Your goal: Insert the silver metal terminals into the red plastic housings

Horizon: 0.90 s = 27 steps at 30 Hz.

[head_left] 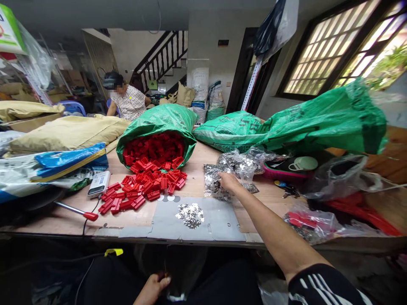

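Observation:
My right hand [229, 182] reaches across the table with its fingers curled against a clear plastic bag of small metal pieces [211, 178]. More bagged metal pieces [243, 163] lie just behind it. Below the table edge, my left hand [153, 289] is closed, thumb against fingers; what it holds, if anything, is too dark to make out. A loose pile of shiny flat metal pieces [190, 215] lies on a grey mat [222, 220] in front of me. Left of the mat, many red plastic parts [152, 186] spill from an open green woven sack [165, 114].
A red-tipped lever [90, 216] and a white power bank [99, 184] are at left. Tan sacks [66, 132] lie behind them. Another green sack [295, 123] stretches along the back right. Keys [288, 189] and a plastic bag [313, 222] lie right. A person [130, 101] sits beyond.

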Available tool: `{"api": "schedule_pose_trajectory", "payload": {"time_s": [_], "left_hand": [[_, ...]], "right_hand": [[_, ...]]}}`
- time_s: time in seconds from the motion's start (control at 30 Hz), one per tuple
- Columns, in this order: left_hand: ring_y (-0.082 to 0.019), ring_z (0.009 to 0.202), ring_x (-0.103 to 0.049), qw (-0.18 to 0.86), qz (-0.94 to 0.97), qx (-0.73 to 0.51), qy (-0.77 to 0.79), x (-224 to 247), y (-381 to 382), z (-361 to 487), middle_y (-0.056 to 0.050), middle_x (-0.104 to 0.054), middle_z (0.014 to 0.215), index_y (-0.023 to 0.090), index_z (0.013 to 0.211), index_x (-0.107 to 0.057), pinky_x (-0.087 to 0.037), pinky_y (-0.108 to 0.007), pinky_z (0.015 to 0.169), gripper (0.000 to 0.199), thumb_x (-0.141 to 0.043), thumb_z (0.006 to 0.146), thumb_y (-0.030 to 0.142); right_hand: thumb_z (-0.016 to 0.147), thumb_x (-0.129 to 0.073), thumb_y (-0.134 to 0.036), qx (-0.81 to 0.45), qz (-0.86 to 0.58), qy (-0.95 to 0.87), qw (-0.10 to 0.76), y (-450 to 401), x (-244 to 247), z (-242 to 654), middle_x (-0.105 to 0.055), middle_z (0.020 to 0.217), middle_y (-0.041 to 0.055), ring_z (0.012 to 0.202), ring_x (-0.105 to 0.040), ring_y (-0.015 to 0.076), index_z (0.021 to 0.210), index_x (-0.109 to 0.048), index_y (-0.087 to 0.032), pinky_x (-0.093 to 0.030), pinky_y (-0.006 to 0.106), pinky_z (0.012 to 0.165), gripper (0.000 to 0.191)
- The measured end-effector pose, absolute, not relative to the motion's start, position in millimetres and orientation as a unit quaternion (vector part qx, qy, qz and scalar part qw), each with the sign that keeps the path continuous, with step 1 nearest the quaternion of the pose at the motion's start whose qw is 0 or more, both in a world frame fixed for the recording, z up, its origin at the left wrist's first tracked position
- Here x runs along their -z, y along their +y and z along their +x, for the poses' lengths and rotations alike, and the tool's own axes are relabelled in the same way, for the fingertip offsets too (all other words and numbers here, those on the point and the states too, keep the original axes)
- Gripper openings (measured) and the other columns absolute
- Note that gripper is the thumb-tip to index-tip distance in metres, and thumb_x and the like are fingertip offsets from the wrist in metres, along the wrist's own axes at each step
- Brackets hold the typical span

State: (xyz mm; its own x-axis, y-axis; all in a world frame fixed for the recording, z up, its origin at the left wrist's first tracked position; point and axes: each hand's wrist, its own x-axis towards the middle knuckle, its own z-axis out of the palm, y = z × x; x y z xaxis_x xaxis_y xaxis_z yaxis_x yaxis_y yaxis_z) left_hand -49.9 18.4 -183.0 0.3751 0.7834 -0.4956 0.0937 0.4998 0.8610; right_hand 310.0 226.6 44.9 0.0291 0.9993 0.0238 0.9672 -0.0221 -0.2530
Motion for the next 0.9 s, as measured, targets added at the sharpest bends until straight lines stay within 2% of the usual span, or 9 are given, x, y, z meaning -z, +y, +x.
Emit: {"api": "schedule_pose_trajectory", "payload": {"time_s": [0.1, 0.17, 0.27, 0.4, 0.63, 0.77, 0.9], "left_hand": [[-0.026, 0.086, -0.058, 0.704, 0.432, -0.244, 0.507, 183.4, 18.3, -47.5, -0.006, -0.065, 0.07, 0.012, 0.081, -0.071, -0.045, -0.035, 0.081, 0.054, -0.077, 0.053, 0.058], [-0.025, 0.085, -0.058, 0.707, 0.429, -0.245, 0.507, 182.5, 18.3, -47.0, -0.006, -0.065, 0.069, 0.012, 0.082, -0.071, -0.045, -0.035, 0.08, 0.053, -0.077, 0.054, 0.057], [-0.026, 0.085, -0.058, 0.709, 0.429, -0.249, 0.501, 181.3, 18.5, -48.3, -0.006, -0.066, 0.069, 0.011, 0.084, -0.071, -0.045, -0.035, 0.081, 0.056, -0.077, 0.053, 0.057], [-0.026, 0.087, -0.059, 0.711, 0.436, -0.254, 0.489, 182.9, 18.6, -50.2, -0.008, -0.068, 0.075, 0.011, 0.089, -0.072, -0.045, -0.036, 0.082, 0.061, -0.076, 0.053, 0.06], [-0.027, 0.087, -0.06, 0.705, 0.439, -0.249, 0.498, 192.8, 17.9, -50.1, -0.009, -0.07, 0.076, 0.011, 0.09, -0.073, -0.046, -0.036, 0.082, 0.064, -0.075, 0.053, 0.064], [-0.028, 0.088, -0.061, 0.697, 0.451, -0.254, 0.495, 198.2, 17.9, -53.3, -0.01, -0.071, 0.085, 0.01, 0.089, -0.073, -0.045, -0.036, 0.083, 0.065, -0.073, 0.054, 0.065], [-0.027, 0.087, -0.059, 0.69, 0.455, -0.24, 0.509, 199.1, 18.5, -54.7, -0.009, -0.07, 0.081, 0.012, 0.089, -0.072, -0.045, -0.036, 0.081, 0.061, -0.073, 0.055, 0.063]], "right_hand": [[0.071, -0.069, -0.029, -0.096, -0.697, -0.706, 0.082, 221.5, -39.8, 301.7, -0.064, 0.117, 0.0076, 0.102, -0.058, 0.0275, 0.114, -0.065, -0.026, -0.043, 0.032, 0.085, 0.044], [0.07, -0.071, -0.029, -0.102, -0.683, -0.719, 0.083, 219.8, -37.5, 297.4, -0.065, 0.114, 0.0052, 0.101, -0.059, 0.0247, 0.113, -0.065, -0.027, -0.043, 0.029, 0.085, 0.044], [0.071, -0.069, -0.025, -0.101, -0.671, -0.728, 0.099, 221.2, -38.6, 298.6, -0.066, 0.106, 0.0038, 0.097, -0.06, 0.0208, 0.11, -0.065, -0.024, -0.043, 0.024, 0.083, 0.039], [0.072, -0.064, -0.015, -0.077, -0.688, -0.709, 0.134, 224.6, -47.8, 307.3, -0.066, 0.108, 0.0058, 0.099, -0.059, 0.0202, 0.112, -0.062, -0.02, -0.042, 0.022, 0.082, 0.04], [0.076, -0.052, -0.007, -0.072, -0.707, -0.687, 0.15, 221.7, -66.6, 308.8, -0.07, 0.097, 0.0026, 0.086, -0.061, 0.0166, 0.107, -0.064, -0.02, -0.041, 0.019, 0.07, 0.036], [0.081, -0.054, -0.015, -0.076, -0.708, -0.691, 0.127, 220.5, -70.0, 308.2, -0.07, 0.099, 0.0041, 0.086, -0.062, 0.0175, 0.112, -0.063, -0.02, -0.041, 0.021, 0.07, 0.032], [0.085, -0.052, -0.022, -0.09, -0.702, -0.703, 0.074, 221.5, -67.5, 309.2, -0.07, 0.101, 0.0066, 0.091, -0.063, 0.0206, 0.108, -0.067, -0.02, -0.043, 0.024, 0.075, 0.028]]}}
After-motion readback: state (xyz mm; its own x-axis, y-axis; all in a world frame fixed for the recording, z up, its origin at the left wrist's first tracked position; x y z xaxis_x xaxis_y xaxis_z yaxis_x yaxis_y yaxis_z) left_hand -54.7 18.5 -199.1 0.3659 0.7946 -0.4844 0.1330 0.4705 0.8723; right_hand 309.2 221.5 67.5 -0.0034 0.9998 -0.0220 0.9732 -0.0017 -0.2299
